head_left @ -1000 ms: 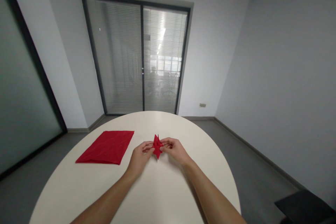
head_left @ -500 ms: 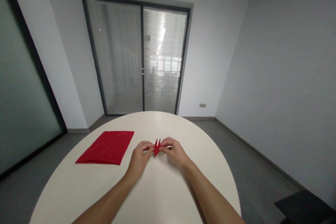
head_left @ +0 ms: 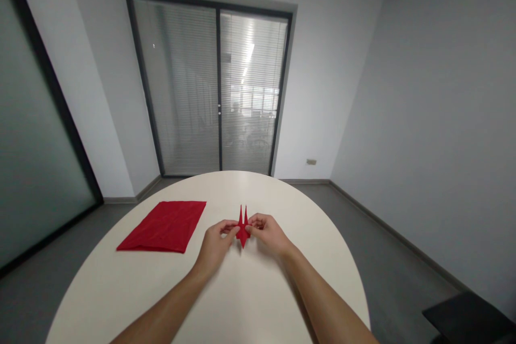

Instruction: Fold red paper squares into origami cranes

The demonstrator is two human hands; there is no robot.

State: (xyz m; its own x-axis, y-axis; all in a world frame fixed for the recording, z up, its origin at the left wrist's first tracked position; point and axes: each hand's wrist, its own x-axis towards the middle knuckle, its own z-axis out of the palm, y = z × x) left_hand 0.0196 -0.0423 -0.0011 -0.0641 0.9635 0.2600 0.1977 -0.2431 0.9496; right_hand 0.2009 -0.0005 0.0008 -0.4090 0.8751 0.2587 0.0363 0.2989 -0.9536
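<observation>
The left hand (head_left: pixel 215 239) and right hand (head_left: pixel 269 231), seen from my remote post, pinch opposite sides of a small folded red piece (head_left: pixel 243 236) over the desk (head_left: pixel 258 301), right of a red sheet (head_left: pixel 161 227). I'd favour light, even fingertip pressure, sparing its two slim points any crushing.

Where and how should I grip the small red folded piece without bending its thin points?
Probably pinch the red folded piece by its wider middle, from left and right, as your left hand and right hand do now. Two narrow spikes stick out at the far end and a tip points toward you, so the ends offer little to hold.
</observation>
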